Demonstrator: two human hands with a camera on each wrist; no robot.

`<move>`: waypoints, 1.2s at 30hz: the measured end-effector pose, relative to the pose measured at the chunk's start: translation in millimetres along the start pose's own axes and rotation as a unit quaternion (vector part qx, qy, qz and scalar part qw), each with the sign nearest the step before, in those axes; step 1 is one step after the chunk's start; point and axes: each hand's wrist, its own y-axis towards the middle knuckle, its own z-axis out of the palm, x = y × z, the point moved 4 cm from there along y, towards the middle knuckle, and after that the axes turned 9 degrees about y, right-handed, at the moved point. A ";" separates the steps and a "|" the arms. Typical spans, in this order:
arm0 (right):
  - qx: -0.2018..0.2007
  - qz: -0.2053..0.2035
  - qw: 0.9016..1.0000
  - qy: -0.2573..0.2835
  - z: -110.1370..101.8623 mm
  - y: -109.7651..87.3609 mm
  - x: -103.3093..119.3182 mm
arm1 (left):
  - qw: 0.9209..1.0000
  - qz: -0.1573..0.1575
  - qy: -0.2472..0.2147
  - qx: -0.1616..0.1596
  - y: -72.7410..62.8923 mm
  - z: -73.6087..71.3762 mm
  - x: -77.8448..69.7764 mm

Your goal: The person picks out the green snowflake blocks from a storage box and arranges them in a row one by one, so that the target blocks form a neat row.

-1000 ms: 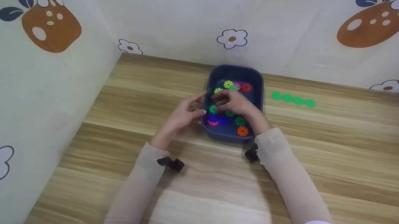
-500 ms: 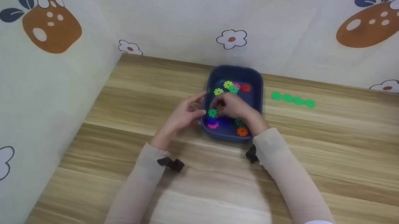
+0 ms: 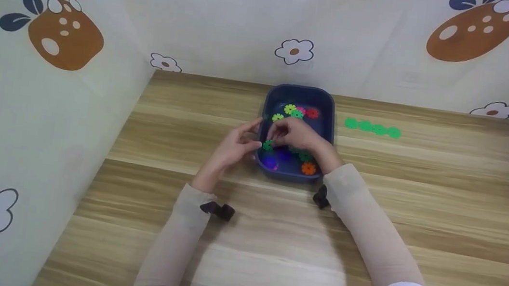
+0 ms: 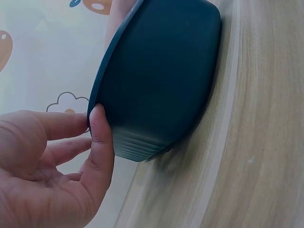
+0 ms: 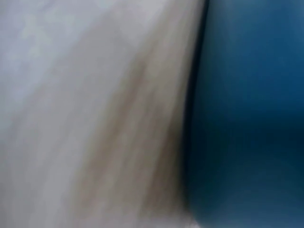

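Observation:
A dark blue plastic bin (image 3: 292, 175) stands on the wooden table near the back wall, with small flower-shaped plastic discs lying in it. My left hand (image 3: 233, 145) holds its left rim, the thumb and fingertips meeting across the edge in the left wrist view. Inside the bin, my right hand (image 3: 295, 133) has its fingers curled down, pinching a green flower-shaped disc (image 3: 268, 145) by the left wall. Nearby lie a blue disc (image 3: 270, 162) and an orange disc (image 3: 308, 168). In the right wrist view only the blurred bin (image 5: 247, 95) shows; the right hand is out of that frame.
Right of the bin, several green discs (image 3: 373, 127) lie joined in a row on the table (image 3: 448, 186). Toward the bin's back are a yellow disc (image 3: 290, 109) and a red disc (image 3: 312, 113). A patterned wall covering (image 3: 229, 28) rises behind.
The right hand's fingers have curled in and dipped to the green disc, which has shifted slightly left. A blue disc now mostly covers the pink one. The left hand stays put.

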 end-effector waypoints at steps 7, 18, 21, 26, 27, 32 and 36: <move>-0.029 -0.005 0.999 0.015 -2.6 -0.6 2.6 | 1.000 0.002 -0.004 -0.007 -2.1 -1.1 -1.0; -0.093 -0.003 0.995 0.034 -10.1 -1.4 3.6 | 1.000 0.012 -0.011 -0.008 -2.5 0.8 -1.4; -0.109 -0.007 0.993 0.040 -13.4 -2.2 5.4 | 1.000 0.014 -0.010 -0.009 -2.3 1.0 -1.9; -0.126 -0.019 0.989 0.072 -18.9 -5.0 9.0 | 1.000 0.013 -0.013 -0.012 -2.5 1.4 -1.8; -0.129 -0.020 0.988 0.080 -20.1 -5.9 9.3 | 1.000 0.012 -0.015 -0.012 -2.5 1.7 -1.6; -0.141 -0.020 0.984 0.104 -27.9 -11.3 10.9 | 1.000 0.011 -0.020 -0.012 -2.0 2.2 -1.1; -0.151 -0.024 0.980 0.126 -37.1 -18.6 15.0 | 1.000 0.005 -0.015 -0.009 -1.3 2.0 -0.7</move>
